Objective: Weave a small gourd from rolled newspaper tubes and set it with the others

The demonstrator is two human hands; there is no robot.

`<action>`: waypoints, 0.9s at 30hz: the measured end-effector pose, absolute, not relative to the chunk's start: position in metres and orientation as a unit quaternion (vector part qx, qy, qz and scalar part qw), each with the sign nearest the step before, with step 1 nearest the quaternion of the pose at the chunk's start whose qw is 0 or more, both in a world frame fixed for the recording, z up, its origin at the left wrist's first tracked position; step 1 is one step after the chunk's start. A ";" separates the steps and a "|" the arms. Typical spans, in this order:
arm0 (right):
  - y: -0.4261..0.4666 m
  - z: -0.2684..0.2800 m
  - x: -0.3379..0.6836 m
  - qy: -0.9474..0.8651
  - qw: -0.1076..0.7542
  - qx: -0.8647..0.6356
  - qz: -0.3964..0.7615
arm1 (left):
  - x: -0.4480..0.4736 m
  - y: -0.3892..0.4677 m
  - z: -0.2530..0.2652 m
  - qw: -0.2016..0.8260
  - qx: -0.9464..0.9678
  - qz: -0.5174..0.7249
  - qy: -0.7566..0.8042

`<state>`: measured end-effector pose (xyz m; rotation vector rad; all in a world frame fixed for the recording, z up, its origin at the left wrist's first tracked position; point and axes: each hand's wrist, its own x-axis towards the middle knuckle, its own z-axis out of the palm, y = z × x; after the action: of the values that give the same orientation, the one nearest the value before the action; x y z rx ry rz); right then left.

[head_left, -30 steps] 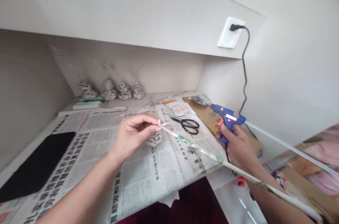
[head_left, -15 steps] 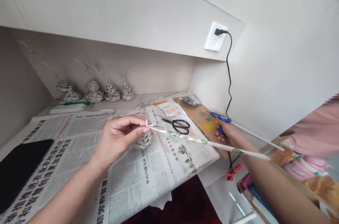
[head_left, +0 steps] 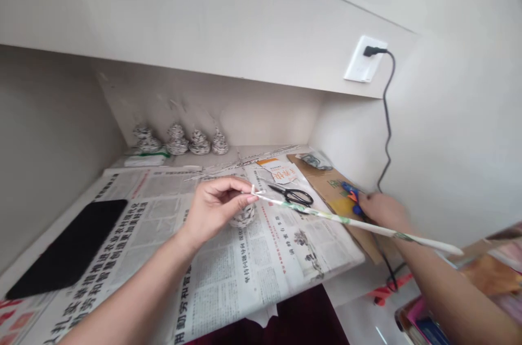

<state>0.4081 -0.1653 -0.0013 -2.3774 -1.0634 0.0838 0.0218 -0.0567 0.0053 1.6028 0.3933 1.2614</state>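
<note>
My left hand (head_left: pixel 226 209) pinches the end of a long paper tube (head_left: pixel 346 220), white with green print, between thumb and fingertips. The tube slants down to the right, passing in front of my right wrist. Under my left fingertips a small woven paper piece (head_left: pixel 243 217) sits on the newspaper, partly hidden by the hand. My right hand (head_left: pixel 385 209) is closed around a blue hot glue gun (head_left: pixel 351 193) above the cardboard at the right; most of its grip is hidden by the hand. Black-handled scissors (head_left: pixel 296 196) lie between the hands.
Newspaper (head_left: pixel 228 258) covers the table. Several woven paper gourd shapes (head_left: pixel 177 141) stand along the back. Thin paper sticks (head_left: pixel 244 160) and a cardboard sheet (head_left: pixel 322 182) lie behind. A black flat pad (head_left: pixel 69 247) is at left. A cord (head_left: pixel 387 122) hangs from the wall socket (head_left: pixel 365 60).
The camera has turned left, so everything sits further right in the picture. The white glue stick behind the glue gun has gone out of sight. My left hand keeps its pinch.
</note>
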 end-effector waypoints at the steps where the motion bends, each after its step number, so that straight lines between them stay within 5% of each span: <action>1: -0.162 0.001 0.398 -0.402 0.247 -0.882 -0.001 | 0.022 -0.057 0.006 0.512 0.661 0.525 0.160; 4: -0.146 0.005 0.350 -0.478 0.164 -0.858 -0.089 | 0.024 -0.057 0.005 0.521 0.650 0.531 0.155; 7: -0.131 0.010 0.283 -0.612 0.350 -0.707 0.064 | 0.025 -0.057 0.004 0.526 0.641 0.537 0.154; 10: -0.121 0.022 0.224 -0.703 0.436 -0.542 0.148 | 0.025 -0.055 0.003 0.531 0.633 0.541 0.159; 27: -0.080 0.035 0.190 -0.770 0.502 -0.393 0.009 | 0.014 -0.037 0.004 0.501 0.634 0.560 0.181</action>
<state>0.1903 -0.0804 0.0347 -0.9504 -1.8606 0.0220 0.0135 -0.0369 0.0040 1.5332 0.4364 1.3543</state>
